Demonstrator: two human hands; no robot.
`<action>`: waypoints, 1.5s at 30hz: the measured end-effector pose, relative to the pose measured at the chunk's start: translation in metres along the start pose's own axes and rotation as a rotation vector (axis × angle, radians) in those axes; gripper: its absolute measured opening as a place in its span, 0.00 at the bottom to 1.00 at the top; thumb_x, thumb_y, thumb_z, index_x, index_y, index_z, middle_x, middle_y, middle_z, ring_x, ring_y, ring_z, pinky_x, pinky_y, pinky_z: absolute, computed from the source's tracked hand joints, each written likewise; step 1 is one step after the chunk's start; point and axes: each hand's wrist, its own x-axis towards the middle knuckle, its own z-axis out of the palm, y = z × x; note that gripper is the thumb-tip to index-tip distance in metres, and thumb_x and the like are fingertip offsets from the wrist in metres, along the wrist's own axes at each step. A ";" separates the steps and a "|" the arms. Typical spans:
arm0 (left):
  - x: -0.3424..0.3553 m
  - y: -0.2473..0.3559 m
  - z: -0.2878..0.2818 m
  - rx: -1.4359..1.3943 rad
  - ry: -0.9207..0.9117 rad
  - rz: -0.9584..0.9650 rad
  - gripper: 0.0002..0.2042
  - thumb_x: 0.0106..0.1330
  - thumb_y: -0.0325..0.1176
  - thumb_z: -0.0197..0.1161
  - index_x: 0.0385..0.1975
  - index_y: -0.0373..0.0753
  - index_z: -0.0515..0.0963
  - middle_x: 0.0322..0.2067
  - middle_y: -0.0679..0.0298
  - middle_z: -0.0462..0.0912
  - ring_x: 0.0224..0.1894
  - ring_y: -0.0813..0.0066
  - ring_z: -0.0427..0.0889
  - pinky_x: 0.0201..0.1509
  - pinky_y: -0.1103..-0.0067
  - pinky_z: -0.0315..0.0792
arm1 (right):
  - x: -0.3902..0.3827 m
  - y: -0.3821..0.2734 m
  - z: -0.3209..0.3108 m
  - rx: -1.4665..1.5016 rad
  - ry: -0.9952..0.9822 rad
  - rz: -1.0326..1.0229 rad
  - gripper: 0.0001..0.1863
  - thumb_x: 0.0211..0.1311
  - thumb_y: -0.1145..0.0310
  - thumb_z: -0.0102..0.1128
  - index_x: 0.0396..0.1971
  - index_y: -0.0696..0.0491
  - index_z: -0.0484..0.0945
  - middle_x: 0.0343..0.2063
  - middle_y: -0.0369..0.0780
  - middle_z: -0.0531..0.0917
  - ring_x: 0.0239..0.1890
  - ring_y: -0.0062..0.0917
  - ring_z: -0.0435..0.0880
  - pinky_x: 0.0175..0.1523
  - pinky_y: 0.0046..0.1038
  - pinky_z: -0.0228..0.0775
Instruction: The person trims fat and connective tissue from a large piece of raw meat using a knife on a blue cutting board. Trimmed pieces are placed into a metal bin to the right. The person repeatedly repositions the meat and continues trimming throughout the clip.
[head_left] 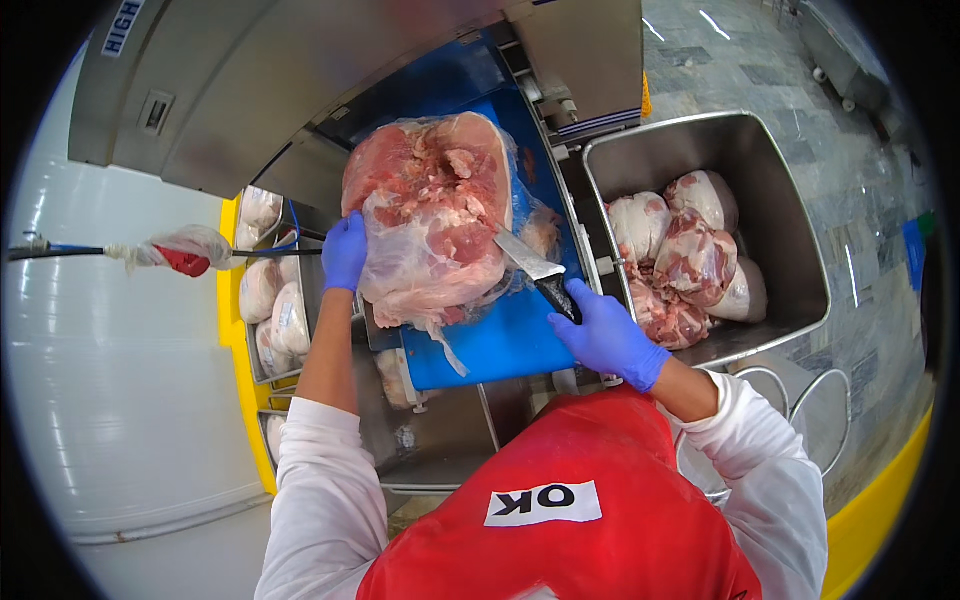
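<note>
A large slab of raw meat, partly wrapped in clear film, lies on the blue conveyor belt before me. My left hand, in a blue glove, grips its left edge; some fingertips are hidden against the meat. In my right hand, gloved the same way, is a knife with a black handle and a broad blade. The blade's tip touches the slab's right side. A strip of film or skin hangs off the near end of the meat onto the belt.
Right of the belt, a deep steel tub holds several meat pieces. A steel machine housing rises beyond the belt. At left, wrapped meat pieces sit in trays by a yellow frame. A black hose stretches toward my left hand.
</note>
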 end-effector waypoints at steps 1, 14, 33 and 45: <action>-0.005 0.003 -0.001 0.005 -0.001 -0.014 0.32 0.77 0.59 0.47 0.54 0.33 0.85 0.53 0.38 0.86 0.58 0.35 0.83 0.63 0.56 0.75 | 0.000 -0.005 -0.008 -0.059 -0.031 -0.020 0.24 0.70 0.56 0.65 0.54 0.61 0.74 0.33 0.57 0.87 0.38 0.56 0.89 0.47 0.51 0.80; -0.028 0.016 -0.001 -0.100 0.055 -0.062 0.30 0.76 0.59 0.48 0.55 0.39 0.86 0.53 0.46 0.89 0.58 0.42 0.86 0.64 0.56 0.77 | 0.058 -0.211 -0.095 0.543 -0.498 0.601 0.03 0.69 0.74 0.60 0.36 0.58 0.79 0.25 0.37 0.79 0.17 0.18 0.75 0.19 0.23 0.66; 0.002 0.002 0.001 0.039 -0.041 -0.038 0.35 0.78 0.59 0.41 0.54 0.31 0.84 0.54 0.36 0.85 0.58 0.33 0.83 0.65 0.50 0.73 | -0.003 0.038 0.107 0.175 0.342 -0.040 0.20 0.68 0.70 0.69 0.56 0.58 0.75 0.26 0.49 0.84 0.24 0.34 0.86 0.31 0.37 0.74; 0.010 -0.001 -0.002 0.040 -0.060 0.029 0.33 0.80 0.55 0.39 0.47 0.29 0.85 0.52 0.34 0.85 0.57 0.30 0.82 0.64 0.49 0.73 | 0.011 0.038 0.175 0.549 0.379 -0.059 0.17 0.69 0.69 0.69 0.51 0.57 0.74 0.27 0.48 0.86 0.29 0.38 0.88 0.31 0.39 0.75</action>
